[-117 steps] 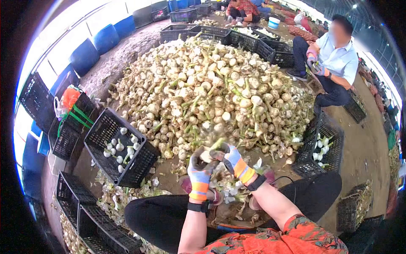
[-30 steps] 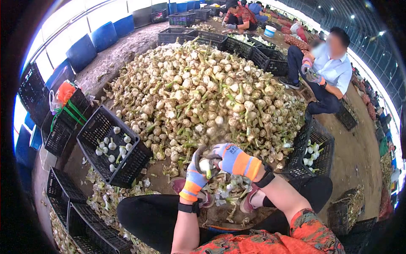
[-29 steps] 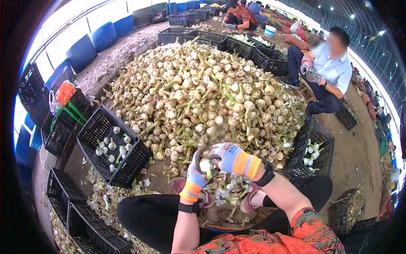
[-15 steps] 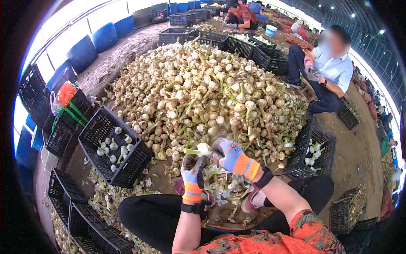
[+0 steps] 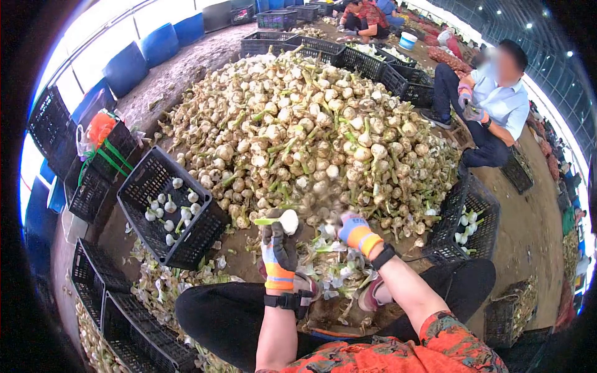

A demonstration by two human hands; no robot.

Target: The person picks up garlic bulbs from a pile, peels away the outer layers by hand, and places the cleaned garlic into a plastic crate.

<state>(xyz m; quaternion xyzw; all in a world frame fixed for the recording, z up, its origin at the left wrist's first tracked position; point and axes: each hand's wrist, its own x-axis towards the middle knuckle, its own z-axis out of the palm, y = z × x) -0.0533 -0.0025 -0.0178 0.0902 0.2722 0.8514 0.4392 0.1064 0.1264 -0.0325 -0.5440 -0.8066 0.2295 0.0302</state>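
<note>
My left hand (image 5: pixel 278 248), in a grey and orange glove, grips a peeled white garlic bulb (image 5: pixel 288 221) with a short green stem pointing left. My right hand (image 5: pixel 352 229), in a blue and orange glove, reaches forward into the near edge of the big garlic pile (image 5: pixel 311 130); its fingers are blurred among the bulbs. A heap of peeled skins and stems (image 5: pixel 329 264) lies between my feet. A tilted black crate (image 5: pixel 168 205) holding several peeled white bulbs stands to my left.
Another black crate (image 5: pixel 463 221) with peeled bulbs stands at my right. A seated person in a light blue shirt (image 5: pixel 497 102) works at the pile's far right. Empty black crates (image 5: pixel 118 317) sit at my lower left, more crates behind the pile, blue barrels (image 5: pixel 127 65) along the left wall.
My hands have parted. The left one keeps the peeled bulb and has shifted left. The right one has let go and reached forward to the pile.
</note>
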